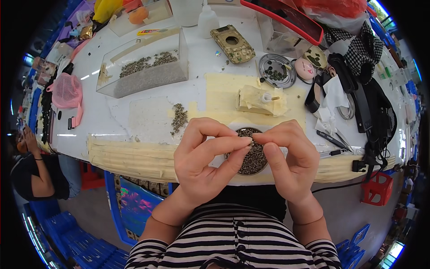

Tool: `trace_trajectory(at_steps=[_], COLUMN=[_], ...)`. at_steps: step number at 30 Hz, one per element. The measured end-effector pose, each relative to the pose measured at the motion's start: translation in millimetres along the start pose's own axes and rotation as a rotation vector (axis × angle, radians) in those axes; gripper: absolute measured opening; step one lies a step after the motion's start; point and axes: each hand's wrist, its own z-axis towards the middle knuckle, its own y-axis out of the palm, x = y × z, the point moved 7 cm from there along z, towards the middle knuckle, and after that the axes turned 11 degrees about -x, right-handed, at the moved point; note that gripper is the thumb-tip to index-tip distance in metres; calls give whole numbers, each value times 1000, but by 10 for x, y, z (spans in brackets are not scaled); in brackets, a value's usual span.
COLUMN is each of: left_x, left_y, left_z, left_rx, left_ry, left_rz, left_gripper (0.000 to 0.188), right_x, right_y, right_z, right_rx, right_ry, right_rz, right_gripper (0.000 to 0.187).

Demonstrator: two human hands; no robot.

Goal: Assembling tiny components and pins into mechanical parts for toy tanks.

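Observation:
Both hands meet over a round dish of small grey-brown parts [253,162] at the table's front edge. My left hand [201,159] is closed in a pinch, thumb against fingers, at the dish's left side. My right hand [291,159] comes in from the right, its thumb and index finger drawn together, the index tip close to the left fingertips. Whatever lies between the fingertips is too small to name. Just beyond stands a tape-covered block [260,101] with a white piece and a thin peg. Left of my left hand lies a loose heap of small parts [179,119].
A clear plastic box [148,85] holds more parts at the back left. A camouflage model tank hull [233,43] and a round tin [277,71] with dark green pieces sit behind. Tweezers [332,140], straps and a checkered cloth [360,49] crowd the right. Another person [38,175] sits far left.

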Motion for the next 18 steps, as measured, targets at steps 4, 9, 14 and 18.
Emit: trace_trajectory(at_steps=[4,9,14,18], left_x=[-56,-28,-32,-68], left_y=[13,-15,-13,-18], left_z=[-7,-2,-14,-25], left_rx=[12,44,52,60], left_ry=[-50,27,11,-13], left_rz=[-78,54,88,37], left_gripper=[25,25,24,22], right_x=[-45,-61,-86,-75], right_y=[-13,32,-27,-335], right_z=[33,22,62,152], right_rx=[-19,-18,-1,197], right_ry=[-19,-22,-42,-65], right_rz=[-20,-45,-97,-467], right_gripper=[15,18,19,19])
